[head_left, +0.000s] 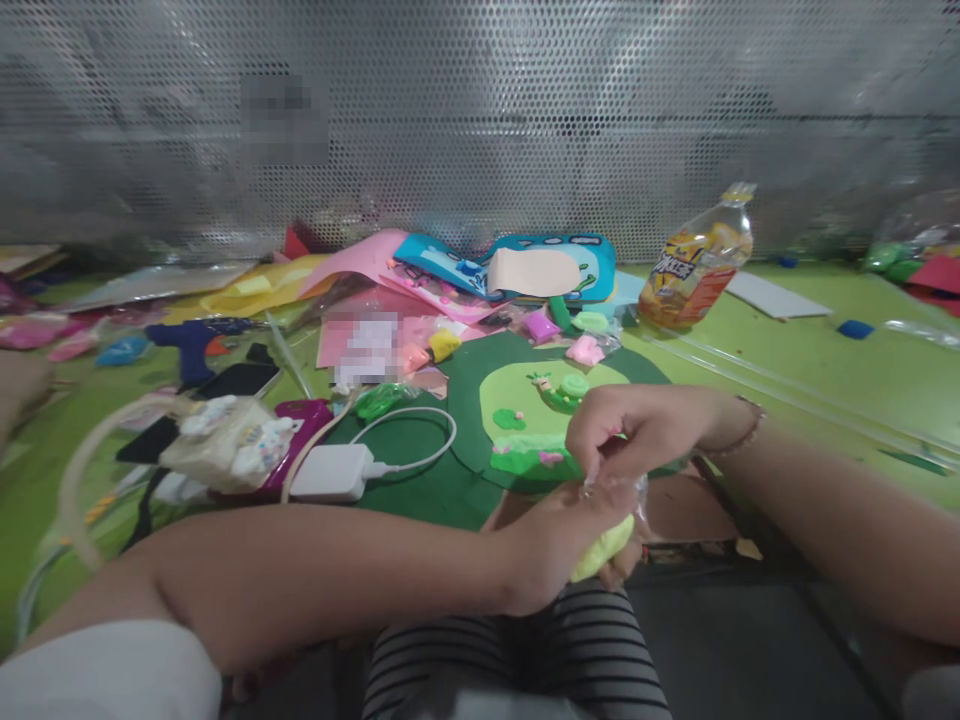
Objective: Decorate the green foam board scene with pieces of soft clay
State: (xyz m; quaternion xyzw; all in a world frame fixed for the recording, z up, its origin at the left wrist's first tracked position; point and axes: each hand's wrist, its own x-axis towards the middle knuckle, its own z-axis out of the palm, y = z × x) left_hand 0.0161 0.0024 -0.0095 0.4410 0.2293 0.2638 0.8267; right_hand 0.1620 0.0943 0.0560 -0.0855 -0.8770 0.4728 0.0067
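Observation:
My left hand [551,535] is closed around a pale yellow lump of modelling clay [604,550] in a clear plastic bag [641,495], just above my lap at the table's front edge. Bent over it from the right, my right hand [637,430] pinches the top of the bag close to my left thumb. Behind both hands lies a dark green paper cutout [466,400] with a light green oval [499,390] on it. A clay snail [566,390], a small green lily-pad shape [508,418] and a bright green strip with pink bits [517,457] decorate the oval.
Left of the cutout are a white charger [330,472] with its cable, a decorated box [229,440], a phone [240,380] and a blue glue gun [187,350]. Small clay packets [541,325] and coloured papers [352,262] lie behind. A plastic bottle [697,262] stands at the back right.

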